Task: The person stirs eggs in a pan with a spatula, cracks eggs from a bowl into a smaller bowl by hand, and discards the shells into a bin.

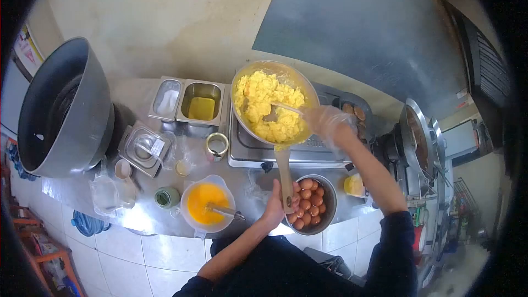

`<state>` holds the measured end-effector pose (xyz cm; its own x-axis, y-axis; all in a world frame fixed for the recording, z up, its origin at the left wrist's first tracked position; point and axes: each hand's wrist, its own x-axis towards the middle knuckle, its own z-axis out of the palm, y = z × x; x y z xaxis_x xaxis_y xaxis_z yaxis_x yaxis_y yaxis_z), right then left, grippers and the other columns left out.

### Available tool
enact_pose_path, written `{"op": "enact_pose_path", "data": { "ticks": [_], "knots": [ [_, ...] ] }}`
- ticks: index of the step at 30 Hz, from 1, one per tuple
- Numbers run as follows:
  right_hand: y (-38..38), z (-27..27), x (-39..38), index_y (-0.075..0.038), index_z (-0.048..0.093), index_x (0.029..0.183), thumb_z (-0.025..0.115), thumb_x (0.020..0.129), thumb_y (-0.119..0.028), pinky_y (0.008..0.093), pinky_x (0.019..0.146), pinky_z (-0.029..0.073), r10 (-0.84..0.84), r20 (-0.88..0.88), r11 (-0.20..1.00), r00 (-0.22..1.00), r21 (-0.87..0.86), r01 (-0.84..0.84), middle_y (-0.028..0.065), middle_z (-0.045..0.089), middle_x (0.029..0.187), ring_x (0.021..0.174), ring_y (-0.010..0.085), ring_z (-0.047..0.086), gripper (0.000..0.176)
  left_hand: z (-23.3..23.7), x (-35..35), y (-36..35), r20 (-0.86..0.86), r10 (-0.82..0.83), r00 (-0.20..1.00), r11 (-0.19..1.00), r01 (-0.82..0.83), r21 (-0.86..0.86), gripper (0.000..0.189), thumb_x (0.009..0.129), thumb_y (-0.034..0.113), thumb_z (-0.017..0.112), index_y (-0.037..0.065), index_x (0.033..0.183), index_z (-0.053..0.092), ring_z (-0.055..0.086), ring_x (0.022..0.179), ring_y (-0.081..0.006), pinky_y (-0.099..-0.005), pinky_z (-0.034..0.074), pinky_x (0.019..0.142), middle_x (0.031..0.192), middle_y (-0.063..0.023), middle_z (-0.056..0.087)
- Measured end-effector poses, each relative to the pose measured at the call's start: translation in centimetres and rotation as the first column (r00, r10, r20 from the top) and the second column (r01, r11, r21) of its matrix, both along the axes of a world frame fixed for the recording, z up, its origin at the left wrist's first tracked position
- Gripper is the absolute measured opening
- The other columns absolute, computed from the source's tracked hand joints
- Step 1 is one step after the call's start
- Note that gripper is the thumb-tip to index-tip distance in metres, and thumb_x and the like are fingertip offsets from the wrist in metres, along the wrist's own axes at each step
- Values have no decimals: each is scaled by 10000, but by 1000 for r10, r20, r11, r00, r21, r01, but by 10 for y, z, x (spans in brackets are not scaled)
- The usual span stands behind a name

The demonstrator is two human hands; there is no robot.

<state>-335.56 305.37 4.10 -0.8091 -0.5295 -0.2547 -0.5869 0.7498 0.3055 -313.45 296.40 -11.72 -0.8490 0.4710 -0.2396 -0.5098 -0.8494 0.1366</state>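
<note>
A frying pan (314, 102) of yellow scrambled eggs (258, 99) is over the gas stove (247, 151). My left hand (273, 208) is closed around the end of its beige handle (284, 173). Gloved in clear plastic, my right hand (328, 122) grips a light-coloured stirring utensil (287, 108), whose far end sits among the eggs. Just right of my left hand, a metal pot (330, 209) holds several brown eggs (312, 201). To the left stands a white jug (192, 190) of beaten egg (204, 202) with a metal-handled whisk (225, 212) in it.
Metal containers, one with yellow oil (202, 108), stand left of the stove. A large grey pot (66, 110) occupies the counter's far left. Near it are a clear lidded box (144, 148), an open can (217, 146) and a green jar (166, 197). Another pan (415, 137) is at right.
</note>
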Motion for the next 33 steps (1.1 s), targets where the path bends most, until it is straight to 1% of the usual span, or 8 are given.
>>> {"op": "enact_pose_path", "data": {
  "ticks": [4,9,14,20,22,24,28,33],
  "knots": [
    [0,44,24,-78,637,1024,453,990,-311,450,591,534,49,137,991,989,113,-65,153,686,773,693,324,684,298,-85,-34,24,258,40,965,997,-21,-77,656,988,623,271,54,1178,538,577,829,-229,-366,482,821,853,-82,591],
    [6,64,49,-101,657,985,467,985,-344,422,594,542,-73,144,973,987,229,38,145,689,753,711,305,698,308,-207,-89,61,571,432,698,877,-472,-87,434,1009,434,461,10,1051,545,616,797,-210,-340,570,834,868,-100,590],
    [9,98,78,-95,671,990,446,1004,-362,420,605,550,-152,153,949,976,297,101,146,693,762,711,305,703,350,-189,-77,59,359,571,739,821,-498,-280,280,955,250,626,-4,1022,530,599,691,-171,-320,578,822,819,-44,575],
    [23,42,79,-71,662,1052,538,924,-178,378,587,555,22,78,972,997,232,-39,109,712,793,720,257,713,208,-189,-71,62,4,700,714,358,-346,-868,309,908,252,691,84,1081,497,575,684,-151,-295,543,695,817,-31,566],
    [25,59,67,-83,671,1024,517,943,-205,399,591,555,8,104,974,995,225,-31,119,707,787,715,272,712,213,-200,-63,69,276,486,829,792,-284,-541,438,989,505,453,93,1126,508,634,723,-224,-337,532,669,892,-83,613],
    [24,75,65,-94,679,995,495,962,-233,419,595,555,-5,135,976,991,216,-25,128,703,782,711,288,710,233,7,-35,13,482,65,874,998,-54,-35,516,981,585,384,112,1137,522,579,636,-191,-327,481,590,822,-40,581],
    [19,40,59,-76,688,992,533,923,-190,407,593,561,-38,67,968,997,251,19,129,713,793,715,266,717,204,7,-14,6,46,-60,997,997,58,54,475,988,584,370,139,1069,514,327,479,-94,-248,273,466,657,31,376],
    [30,-17,-16,-70,702,904,588,874,-170,369,571,569,-28,-271,992,962,110,60,119,708,771,708,262,718,154,15,-6,7,110,22,994,998,-16,-59,434,1023,518,338,125,1155,469,321,490,-72,-223,265,462,672,27,373]
  ]
}}
